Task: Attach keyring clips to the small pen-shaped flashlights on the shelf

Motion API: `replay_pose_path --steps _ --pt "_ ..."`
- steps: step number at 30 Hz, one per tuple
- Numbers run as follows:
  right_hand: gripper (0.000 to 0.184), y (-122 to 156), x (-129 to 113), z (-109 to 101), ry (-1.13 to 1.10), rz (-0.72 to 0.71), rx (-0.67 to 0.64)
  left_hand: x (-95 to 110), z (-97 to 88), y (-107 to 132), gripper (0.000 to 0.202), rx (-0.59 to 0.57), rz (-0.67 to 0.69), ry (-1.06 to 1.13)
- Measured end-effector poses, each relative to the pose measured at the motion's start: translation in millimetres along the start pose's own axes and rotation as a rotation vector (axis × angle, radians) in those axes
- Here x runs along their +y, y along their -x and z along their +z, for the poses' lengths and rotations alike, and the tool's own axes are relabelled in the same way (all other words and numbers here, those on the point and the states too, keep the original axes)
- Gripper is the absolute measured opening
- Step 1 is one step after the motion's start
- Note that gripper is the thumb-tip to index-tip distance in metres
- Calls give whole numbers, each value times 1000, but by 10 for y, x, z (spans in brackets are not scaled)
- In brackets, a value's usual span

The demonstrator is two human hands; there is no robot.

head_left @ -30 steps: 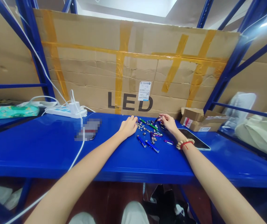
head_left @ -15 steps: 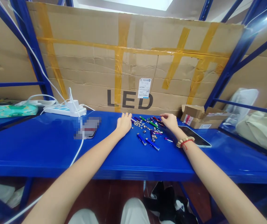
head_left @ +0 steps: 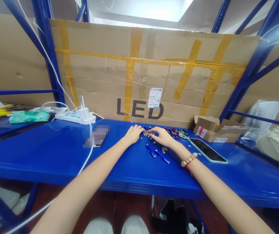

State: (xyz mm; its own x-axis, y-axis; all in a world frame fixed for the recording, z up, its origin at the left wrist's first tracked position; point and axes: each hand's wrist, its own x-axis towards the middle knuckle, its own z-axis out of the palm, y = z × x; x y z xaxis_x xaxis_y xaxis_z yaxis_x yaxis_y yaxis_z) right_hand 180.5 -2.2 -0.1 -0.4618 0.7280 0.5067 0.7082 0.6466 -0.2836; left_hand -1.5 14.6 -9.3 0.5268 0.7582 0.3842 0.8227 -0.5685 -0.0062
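Small shiny bits [head_left: 146,133] sit at three o'clock from the left hand [head_left: 132,134], nine from the right hand [head_left: 163,136]. I can't tell if the fingers [head_left: 155,129] hold any. Two blue sticks [head_left: 162,156] lie at the bits' five o'clock.

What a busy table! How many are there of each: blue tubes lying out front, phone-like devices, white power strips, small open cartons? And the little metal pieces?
Blue tubes out front: 2
Phone-like devices: 2
White power strip: 1
Small open carton: 1
Total: 6
Small metal pieces: too tiny and bunched to count, so left out.
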Motion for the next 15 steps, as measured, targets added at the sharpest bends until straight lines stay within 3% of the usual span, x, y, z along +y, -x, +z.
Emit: replay_pose_path --steps 6,15 --pt "20 2 -101 52 -89 -50 -66 -4 -20 -7 23 -43 -3 -11" --pt "20 6 -58 100 -124 -52 -70 -5 4 -24 21 -84 -28 29"
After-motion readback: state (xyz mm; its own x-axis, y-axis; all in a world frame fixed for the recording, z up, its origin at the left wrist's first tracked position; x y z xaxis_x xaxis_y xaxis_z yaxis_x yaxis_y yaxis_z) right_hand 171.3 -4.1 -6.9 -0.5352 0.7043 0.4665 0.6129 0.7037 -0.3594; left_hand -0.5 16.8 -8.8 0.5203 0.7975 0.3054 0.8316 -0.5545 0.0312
